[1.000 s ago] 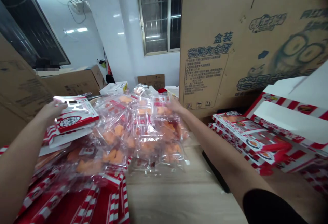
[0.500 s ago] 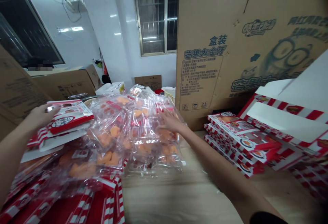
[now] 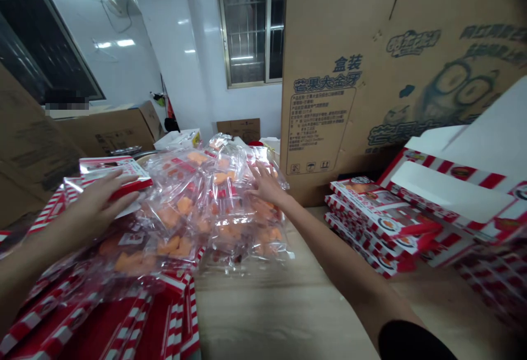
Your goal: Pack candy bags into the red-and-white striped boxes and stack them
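Observation:
My left hand [image 3: 101, 198] reaches over a red and white printed carton [image 3: 142, 172], its fingers stretched out and apart; whether it touches the carton I cannot tell. Spread on the far right of a heap of clear plastic packs [image 3: 185, 206] is my right hand [image 3: 265, 184], fingers apart, gripping nothing I can see. Orange and reddish pieces show through the film of the packs. Below my left hand lie red and white striped flat cartons [image 3: 119, 327], partly covered by more clear packs.
To the right, filled red and white boxes [image 3: 382, 212] are stacked beside an open white-lined box [image 3: 444, 190]. A large brown cardboard carton [image 3: 325, 124] stands behind the pale wooden table [image 3: 263, 310]. Another brown carton [image 3: 111, 129] sits at the back left.
My left hand has let go of the carton's left edge and shifted right and slightly down, fingers now stretched. My right hand has moved slightly up over the packs.

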`<state>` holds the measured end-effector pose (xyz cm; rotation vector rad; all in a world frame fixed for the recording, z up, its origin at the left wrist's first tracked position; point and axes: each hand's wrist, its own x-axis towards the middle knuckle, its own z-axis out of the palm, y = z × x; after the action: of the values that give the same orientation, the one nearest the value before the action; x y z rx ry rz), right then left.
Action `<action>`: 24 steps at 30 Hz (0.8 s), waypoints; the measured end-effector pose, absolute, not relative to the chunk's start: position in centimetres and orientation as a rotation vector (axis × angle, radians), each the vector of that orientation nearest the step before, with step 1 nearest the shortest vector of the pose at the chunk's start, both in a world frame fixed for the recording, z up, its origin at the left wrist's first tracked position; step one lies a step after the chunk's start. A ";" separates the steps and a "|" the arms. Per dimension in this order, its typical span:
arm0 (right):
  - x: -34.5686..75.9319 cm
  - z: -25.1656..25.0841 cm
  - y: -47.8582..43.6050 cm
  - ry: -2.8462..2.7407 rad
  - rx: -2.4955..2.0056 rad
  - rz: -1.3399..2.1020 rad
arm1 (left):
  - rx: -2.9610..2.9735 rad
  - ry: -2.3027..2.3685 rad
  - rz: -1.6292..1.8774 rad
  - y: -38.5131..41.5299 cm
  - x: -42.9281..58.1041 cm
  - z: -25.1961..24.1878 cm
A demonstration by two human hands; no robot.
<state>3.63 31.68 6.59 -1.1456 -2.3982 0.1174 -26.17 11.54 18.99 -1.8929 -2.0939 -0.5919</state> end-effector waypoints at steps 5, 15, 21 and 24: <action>5.7 6.3 29.1 -2.379 -1.120 0.108 | -2.376 -1.838 -0.615 10.0 -21.0 16.6; 16.7 0.4 15.5 -1.858 -1.238 0.301 | -3.003 -1.711 -0.102 5.5 -9.0 13.1; 26.4 -5.7 4.7 -1.233 -1.557 0.304 | -3.252 -1.412 0.091 4.3 -4.5 11.9; 29.2 -6.8 2.7 -0.996 -1.620 0.356 | -3.369 -1.351 0.067 3.0 -3.2 11.3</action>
<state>29.18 2.68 -6.78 -1.6196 -0.9962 0.3560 -3.23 3.02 11.25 -3.3692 -1.3505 0.0667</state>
